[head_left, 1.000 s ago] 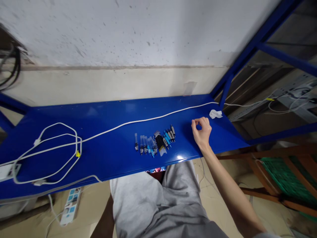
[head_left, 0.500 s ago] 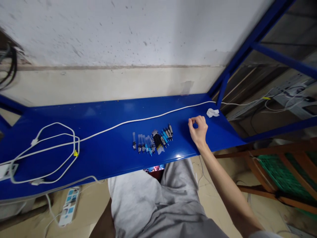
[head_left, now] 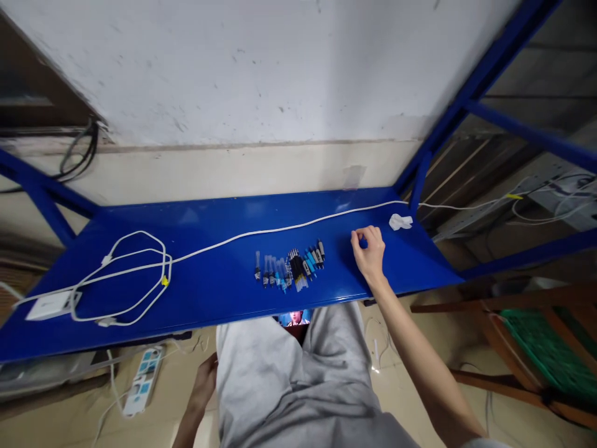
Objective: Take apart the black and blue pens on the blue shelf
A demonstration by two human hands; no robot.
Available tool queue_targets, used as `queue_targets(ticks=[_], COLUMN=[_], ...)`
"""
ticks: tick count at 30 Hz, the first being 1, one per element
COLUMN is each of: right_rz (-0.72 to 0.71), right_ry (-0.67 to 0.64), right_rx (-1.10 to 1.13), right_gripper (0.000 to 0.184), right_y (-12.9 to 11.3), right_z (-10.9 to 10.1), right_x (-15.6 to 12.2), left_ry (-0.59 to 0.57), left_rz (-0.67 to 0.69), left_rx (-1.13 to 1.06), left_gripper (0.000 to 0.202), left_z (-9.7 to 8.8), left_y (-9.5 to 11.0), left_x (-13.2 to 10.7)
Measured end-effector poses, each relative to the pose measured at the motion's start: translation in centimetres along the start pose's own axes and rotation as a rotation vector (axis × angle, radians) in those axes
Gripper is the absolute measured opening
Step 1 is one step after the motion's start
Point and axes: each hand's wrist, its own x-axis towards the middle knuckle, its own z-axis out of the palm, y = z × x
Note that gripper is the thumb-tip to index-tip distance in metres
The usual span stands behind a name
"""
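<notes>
My right hand [head_left: 370, 252] rests on the blue metal shelf [head_left: 219, 292], just right of a row of several small pen-like parts [head_left: 289, 267] in clear, black and blue. Its fingers are curled, thumb against forefinger; anything pinched there is too small to see. A crumpled white tissue [head_left: 400, 221] lies beyond it near the shelf's right end. My left hand [head_left: 205, 373] hangs below the shelf beside my grey-trousered thigh, its fingers hidden.
A white cable [head_left: 280, 227] runs across the shelf to loops and a white adapter [head_left: 49, 305] at the left. A power strip [head_left: 140, 379] lies on the floor. A lit phone screen [head_left: 293, 318] shows under the shelf edge. A wooden chair [head_left: 536, 336] stands right.
The view has swung left and up a little. My right hand has stayed curled in place by the row of parts. My left forearm has come further into view.
</notes>
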Motion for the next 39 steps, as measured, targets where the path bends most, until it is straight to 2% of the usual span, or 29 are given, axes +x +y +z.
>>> queue_targets(ticks=[3,5,7,9,11,12,13,15,17,18,19,21,23,25,29,39], right_rz=[-0.028,-0.052,-0.081,-0.113,-0.122,-0.104,-0.079,-0.046,-0.099,-0.147,-0.199,-0.285,-0.336,-0.353,-0.377,-0.436], right_ry=[-0.047,-0.086,-0.137,-0.207,-0.283,-0.312,-0.341,-0.423,-0.579,-0.671,-0.766,-0.929,-1.056,-1.144,-1.200,-1.146], right_rx=[0.014,0.016,0.015,0.027,0.098,0.161,0.236,0.371,0.432,0.436,0.429,0.369,0.262,0.157,0.075,0.020], right_gripper=[0.017,0.016,0.018,0.022,0.024,0.024,0.024,0.025,0.031,0.041,0.056,0.089,0.116,0.130,0.134,0.119], right_y=[0.0,0.1,0.1,0.1,-0.3,-0.6,-1.1,-2.5,-4.2,-5.1,-6.0,-7.3,-7.9,-8.0,-7.9,-9.0], right_z=[0.1,0.2,0.4,0.6,0.7,0.8,0.7,0.6,0.5,0.5,0.6,0.9,1.5,2.2,2.9,1.8], right_x=[0.1,0.2,0.2,0.3,0.2,0.2,0.2,0.4,0.8,1.1,1.3,1.8,2.1,2.2,2.2,2.4], left_ry=[0.076,0.173,0.207,0.094,-0.015,-0.003,0.064,0.235,0.312,0.335,0.331,0.239,0.156,0.105,0.031,-0.002], left_rz=[-0.067,-0.083,0.038,0.162,0.330,0.445,0.538,0.627,0.554,0.500,0.446,0.341,0.316,0.315,0.339,0.384], left_rx=[-0.117,-0.151,-0.158,-0.128,-0.121,-0.109,-0.103,-0.065,0.063,0.143,0.214,0.321,0.429,0.509,0.565,0.547], left_gripper=[0.034,0.039,0.039,0.032,0.035,0.036,0.035,0.036,0.035,0.035,0.034,0.037,0.034,0.033,0.035,0.030], left_z=[-0.4,-0.6,-0.7,-0.5,-0.4,-0.5,-0.7,-1.6,-2.8,-3.3,-3.8,-4.3,-4.3,-3.9,-3.0,-2.7], left_y=[-0.4,0.7,3.0,6.4,10.4,12.3,14.2,17.3,19.3,19.9,20.4,20.8,20.9,21.0,21.1,20.7], left_x=[-1.2,-2.9,-4.8,-6.2,-6.2,-5.5,-4.3,-0.6,3.9,6.1,8.2,11.3,12.9,13.4,13.2,14.3])
